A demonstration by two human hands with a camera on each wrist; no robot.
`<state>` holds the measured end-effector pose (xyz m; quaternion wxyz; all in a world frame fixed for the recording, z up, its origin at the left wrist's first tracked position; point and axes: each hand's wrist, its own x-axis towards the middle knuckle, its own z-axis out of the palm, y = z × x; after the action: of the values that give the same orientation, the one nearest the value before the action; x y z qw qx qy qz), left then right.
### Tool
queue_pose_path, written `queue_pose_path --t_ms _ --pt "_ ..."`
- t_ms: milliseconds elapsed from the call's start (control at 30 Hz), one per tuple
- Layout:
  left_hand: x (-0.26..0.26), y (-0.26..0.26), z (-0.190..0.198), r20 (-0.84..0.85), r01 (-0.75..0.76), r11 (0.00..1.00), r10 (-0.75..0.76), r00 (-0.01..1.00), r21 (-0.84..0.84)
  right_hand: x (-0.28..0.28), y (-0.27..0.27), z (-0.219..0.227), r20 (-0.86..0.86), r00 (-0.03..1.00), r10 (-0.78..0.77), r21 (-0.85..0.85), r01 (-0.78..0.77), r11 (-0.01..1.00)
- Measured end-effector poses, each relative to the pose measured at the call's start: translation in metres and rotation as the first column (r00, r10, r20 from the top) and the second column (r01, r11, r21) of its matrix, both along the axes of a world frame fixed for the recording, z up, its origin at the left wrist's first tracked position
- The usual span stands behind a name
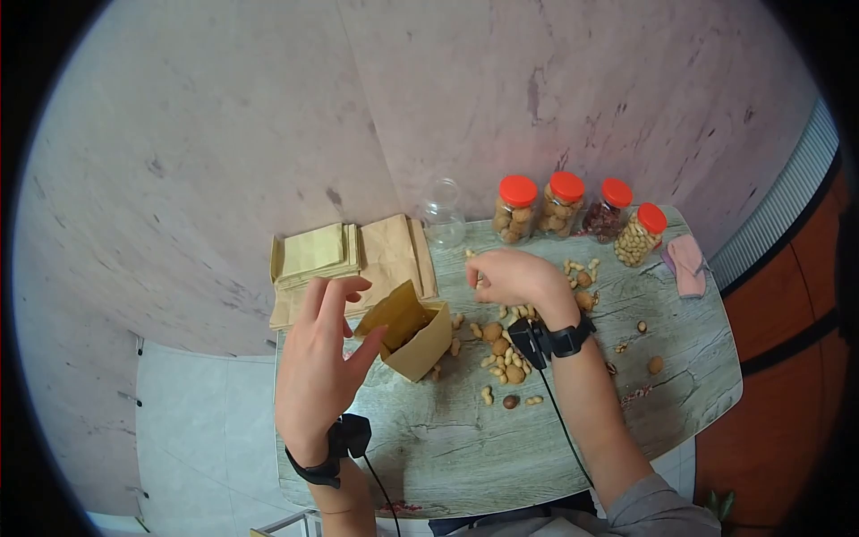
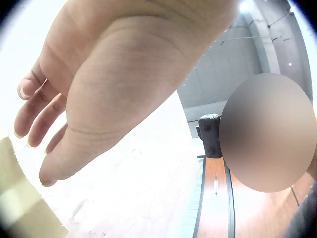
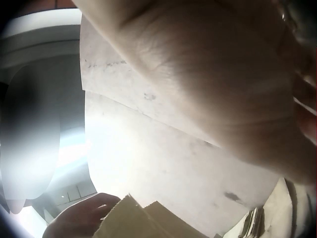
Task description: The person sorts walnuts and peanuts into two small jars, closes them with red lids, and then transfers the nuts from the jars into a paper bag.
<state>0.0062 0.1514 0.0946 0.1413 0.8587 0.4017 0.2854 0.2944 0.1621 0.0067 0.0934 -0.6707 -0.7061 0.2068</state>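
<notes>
A brown paper bag [image 1: 422, 347] stands with its mouth spread on the table, dark contents low inside. Left of it is my left hand [image 1: 315, 380], fingers loosely bent and thumb toward the bag's flap; nothing shows in its grasp. In the left wrist view, that hand's thumb [image 2: 74, 153] hangs apart from the fingers. Over the table behind the loose nuts, my right hand [image 1: 519, 276] hangs with curled fingers. A pale peanut shows by its fingertips, and I cannot tell if they pinch it. Walnuts [image 1: 514, 373] and peanuts [image 1: 487, 394] lie scattered below.
Flat paper bags [image 1: 385, 251] are stacked at the back left. Beside them stands a clear jar [image 1: 443, 219] without a lid. Several red-lidded jars [image 1: 514, 215] of nuts and dried fruit line the back. A pink cloth [image 1: 688, 268] lies at the right edge.
</notes>
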Motion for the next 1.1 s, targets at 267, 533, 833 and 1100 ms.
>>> queue_pose_path --t_ms 267,533,833,1100 --pt "0.001 -0.003 0.0 0.017 0.0 1.0 0.0 1.0 0.013 -0.008 -0.032 -0.056 0.079 0.986 0.146 -0.04 -0.143 0.989" --pt "0.019 -0.04 0.009 -0.033 0.238 0.971 -0.237 0.971 0.023 0.009 -0.041 -0.046 -0.074 0.993 0.086 0.052 -0.083 0.995" --pt "0.093 -0.04 -0.107 -0.364 0.48 0.877 -0.439 0.821 0.025 0.009 -0.05 -0.057 0.072 0.994 0.077 -0.01 -0.076 0.997" --pt "0.112 -0.026 -0.155 -0.453 0.415 0.91 -0.37 0.811 -0.001 0.014 -0.043 -0.068 0.12 0.989 0.083 0.07 -0.092 0.993"
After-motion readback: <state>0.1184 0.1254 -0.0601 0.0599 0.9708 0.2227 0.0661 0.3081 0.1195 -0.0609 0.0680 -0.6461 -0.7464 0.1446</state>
